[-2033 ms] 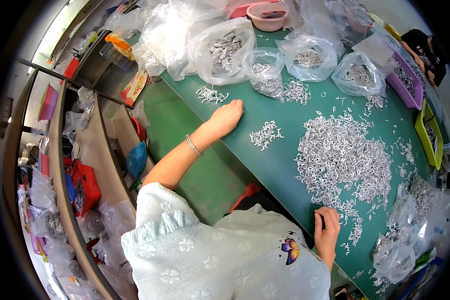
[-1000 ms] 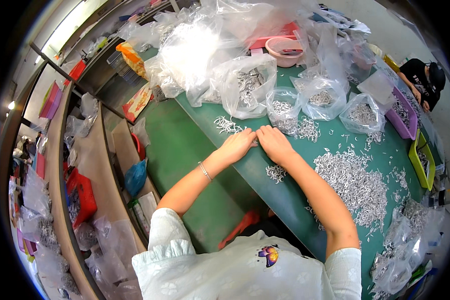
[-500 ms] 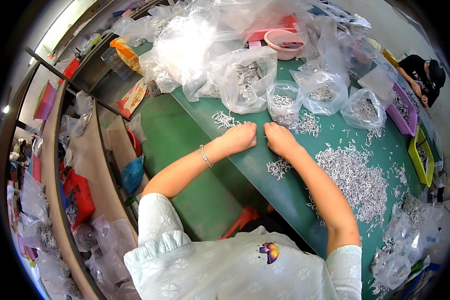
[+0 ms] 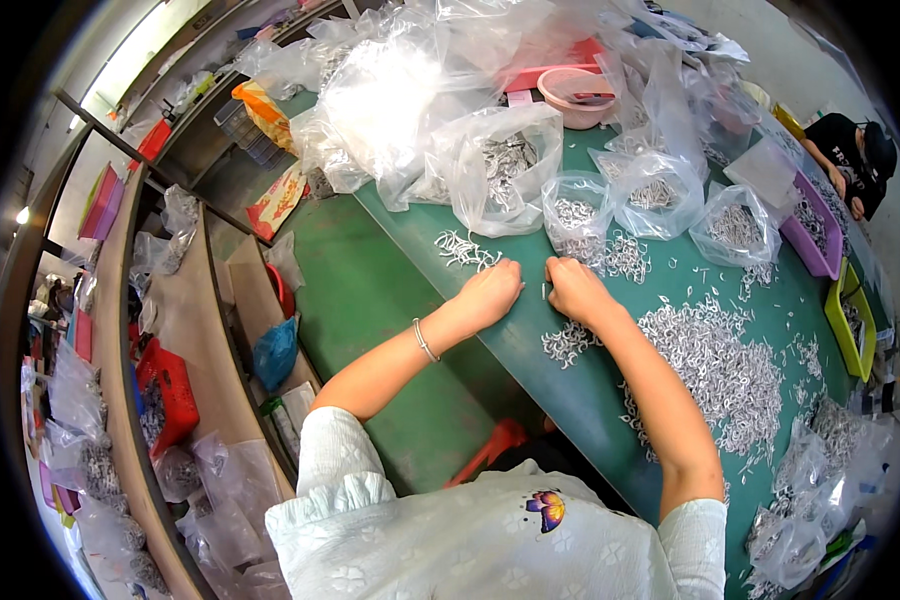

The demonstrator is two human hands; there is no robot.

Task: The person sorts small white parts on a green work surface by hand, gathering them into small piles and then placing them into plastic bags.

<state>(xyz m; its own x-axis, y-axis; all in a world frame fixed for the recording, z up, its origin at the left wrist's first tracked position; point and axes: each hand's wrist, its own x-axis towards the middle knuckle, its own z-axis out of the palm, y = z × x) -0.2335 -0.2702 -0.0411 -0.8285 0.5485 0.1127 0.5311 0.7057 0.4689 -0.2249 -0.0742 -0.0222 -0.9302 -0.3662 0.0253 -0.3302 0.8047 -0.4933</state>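
Note:
Both hands are closed just above the near edge of a green table (image 4: 530,375), knuckles facing each other with a small gap between. My left hand (image 4: 492,292), with a bracelet (image 4: 425,340) at its wrist, pinches something too small or hidden to make out. A small silver metal piece (image 4: 545,290) shows at the fingertips of my right hand (image 4: 578,290). Beyond the left hand lies a small heap of curved silver pieces (image 4: 465,250). Next to the right hand are small heaps of silver ring-like pieces, one nearer me (image 4: 568,343) and one farther off (image 4: 625,257).
A large pile of silver metal pieces (image 4: 715,380) spreads right of my right forearm. Open clear bags of parts (image 4: 505,170) line the far side, near a pink bowl (image 4: 578,95). Purple (image 4: 812,235) and lime (image 4: 850,320) trays stand at right. Shelves (image 4: 185,330) rise at left.
The view has shifted slightly. My hands have moved a little farther apart, and a small silver piece now shows at my right fingertips.

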